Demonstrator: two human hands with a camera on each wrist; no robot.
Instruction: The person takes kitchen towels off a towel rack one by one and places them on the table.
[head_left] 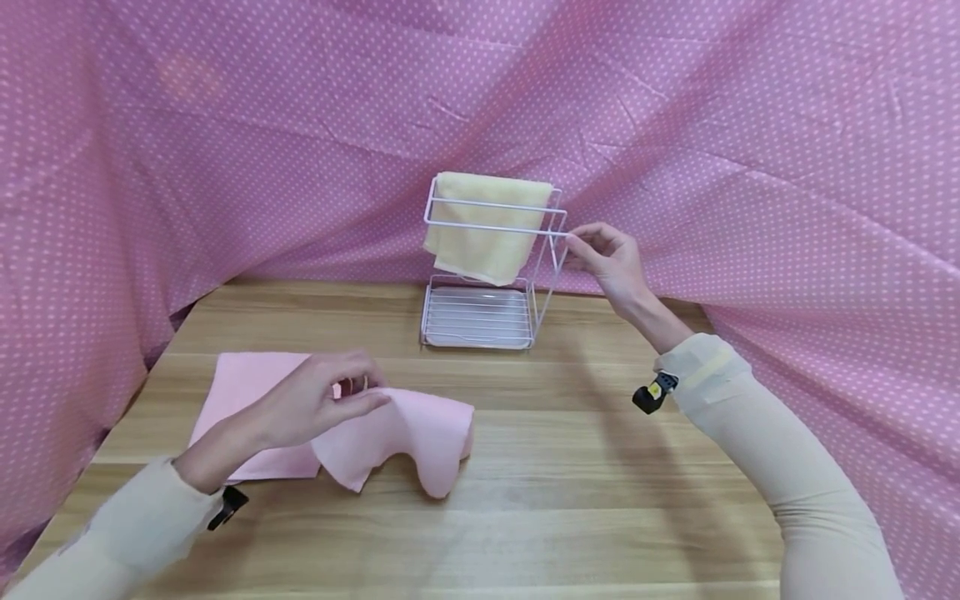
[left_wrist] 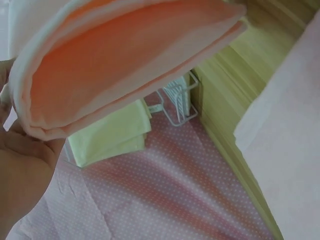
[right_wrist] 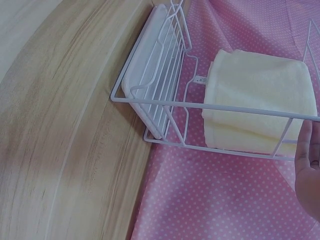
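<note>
My left hand pinches the upper edge of a folded pink towel, which hangs in a curve above the table. In the left wrist view the same towel opens as a loop beside the fingers. Another pink towel lies flat beneath and beyond that hand. At the back, a white wire rack bears a pale yellow towel draped over a top bar. My right hand pinches the rack's top right front corner; in the right wrist view its fingers meet the bar's end.
A white drip tray sits in the rack's base, under the wires. Pink dotted cloth hangs behind and at both sides of the wooden table. Each forearm carries a black wrist camera.
</note>
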